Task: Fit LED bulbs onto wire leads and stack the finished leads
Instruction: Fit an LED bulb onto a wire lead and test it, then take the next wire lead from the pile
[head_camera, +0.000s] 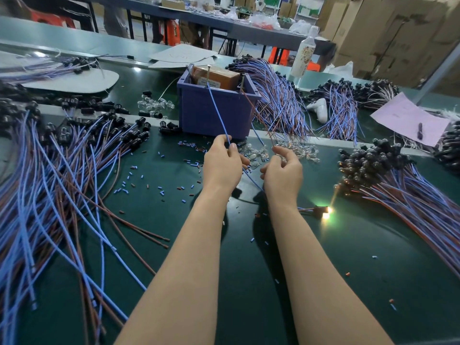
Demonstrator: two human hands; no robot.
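Pinching a blue wire [216, 108] in the left grip [222, 165] and a thin brown wire [258, 118] in the right grip [282, 170], both stretched up to a purple bin [211, 115]. Trailing back under the wrists to a lit bulb [324, 212] lying on the bench [249, 270] beside the right forearm. Probably light, limp and slippery along the insulation; bulb small and fragile. Best held near the wire ends, not by the bulb. Finished stack [398, 185] off to the right.

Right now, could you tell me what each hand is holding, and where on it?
The left hand pinches the blue wire partway along its length; the right hand pinches the brown wire, also partway along.
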